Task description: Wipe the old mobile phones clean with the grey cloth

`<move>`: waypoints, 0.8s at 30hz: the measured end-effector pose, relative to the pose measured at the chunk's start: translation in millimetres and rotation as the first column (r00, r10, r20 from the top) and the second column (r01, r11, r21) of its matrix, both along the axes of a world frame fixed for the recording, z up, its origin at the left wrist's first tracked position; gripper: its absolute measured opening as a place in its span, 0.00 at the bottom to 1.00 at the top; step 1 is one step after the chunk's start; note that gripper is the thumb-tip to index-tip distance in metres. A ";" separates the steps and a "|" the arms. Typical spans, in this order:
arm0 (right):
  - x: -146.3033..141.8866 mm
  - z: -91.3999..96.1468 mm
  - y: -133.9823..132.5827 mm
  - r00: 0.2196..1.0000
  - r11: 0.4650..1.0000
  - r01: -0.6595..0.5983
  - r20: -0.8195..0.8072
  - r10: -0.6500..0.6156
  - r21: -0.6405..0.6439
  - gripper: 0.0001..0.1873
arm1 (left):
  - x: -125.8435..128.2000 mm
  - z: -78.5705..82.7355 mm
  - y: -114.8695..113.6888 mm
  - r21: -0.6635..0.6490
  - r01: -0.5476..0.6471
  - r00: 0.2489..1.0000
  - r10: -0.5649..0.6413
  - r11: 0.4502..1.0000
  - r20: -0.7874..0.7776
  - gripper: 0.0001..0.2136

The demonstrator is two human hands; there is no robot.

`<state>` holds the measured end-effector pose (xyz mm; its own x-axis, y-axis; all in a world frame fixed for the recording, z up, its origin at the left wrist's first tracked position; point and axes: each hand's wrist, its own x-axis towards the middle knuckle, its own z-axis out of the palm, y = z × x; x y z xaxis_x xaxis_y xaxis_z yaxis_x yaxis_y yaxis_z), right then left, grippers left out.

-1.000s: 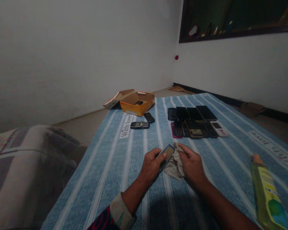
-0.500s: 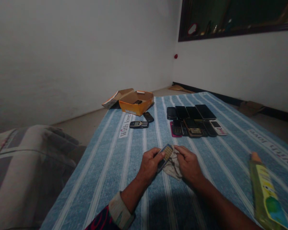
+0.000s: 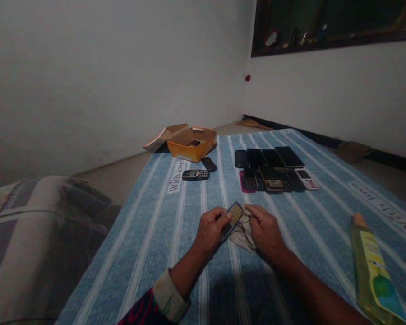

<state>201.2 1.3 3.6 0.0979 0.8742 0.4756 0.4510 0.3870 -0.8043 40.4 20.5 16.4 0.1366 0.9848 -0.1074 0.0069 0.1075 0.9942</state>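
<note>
My left hand (image 3: 210, 229) is closed around a keypad phone (image 3: 235, 214), its thumb lying over the keys. The phone is tilted, keypad facing up. A pale cloth (image 3: 242, 235) is bunched in my right hand (image 3: 265, 226), whose fingers pinch it at the phone's upper right edge. Part of the cloth hangs below the phone. Beyond my hands lie a dark keypad phone with a light front (image 3: 195, 174) and a small black phone (image 3: 209, 164). To the right, several phones are laid out in two rows, among them a brown-edged phone (image 3: 271, 178) and a white phone (image 3: 307, 179).
An orange cardboard box (image 3: 186, 151) stands with its lid raised at the table's far left, a dark item inside. A bottle of yellow-green liquid (image 3: 372, 271) is at the right. The striped blue cloth (image 3: 149, 253) covers the table. Draped fabric (image 3: 47, 243) sits at the left.
Both hands keep the same hold on the phone and cloth, with only a very slight shift. The other things have not moved.
</note>
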 end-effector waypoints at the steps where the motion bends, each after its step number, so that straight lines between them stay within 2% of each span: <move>1: 1.0 -0.2 0.5 1.000 1.000 0.007 0.002 -0.007 -0.001 0.21 | -0.3 0.9 0.4 0.018 -0.001 1.000 0.001 1.000 -0.015 0.13; 4: 5.1 0.8 2.3 0.999 0.999 0.040 0.007 -0.041 0.025 0.20 | -1.3 5.7 -0.2 0.207 0.017 0.986 0.018 0.978 -0.167 0.11; 8: 11.7 5.0 2.9 0.994 0.988 0.088 0.055 -0.095 0.131 0.21 | -0.9 8.3 -5.3 0.484 0.152 0.907 0.072 0.862 -0.414 0.09; 11: 12.0 6.6 -0.6 0.977 0.962 0.052 0.184 -0.104 0.267 0.22 | 1.7 3.2 -9.2 0.585 0.245 0.863 0.101 0.773 -0.494 0.07; 14: 4.2 4.0 -6.7 0.921 0.924 -0.071 0.381 -0.084 0.375 0.19 | 4.0 -3.2 -10.4 0.634 0.296 0.838 0.123 0.715 -0.531 0.05; 17: -6.7 -3.0 -10.4 0.846 0.900 -0.168 0.527 -0.077 0.402 0.18 | 4.8 -5.9 -9.6 0.641 0.298 0.824 0.149 0.708 -0.547 0.05; 19: -10.1 -8.4 -9.6 0.816 0.901 -0.176 0.570 -0.092 0.397 0.18 | 5.0 -5.9 -9.0 0.634 0.280 0.815 0.171 0.721 -0.554 0.05; 24: 0.8 -14.8 -0.3 0.836 0.964 -0.048 0.539 -0.106 0.263 0.20 | 5.7 -6.3 -9.1 0.624 0.279 0.809 0.172 0.730 -0.563 0.02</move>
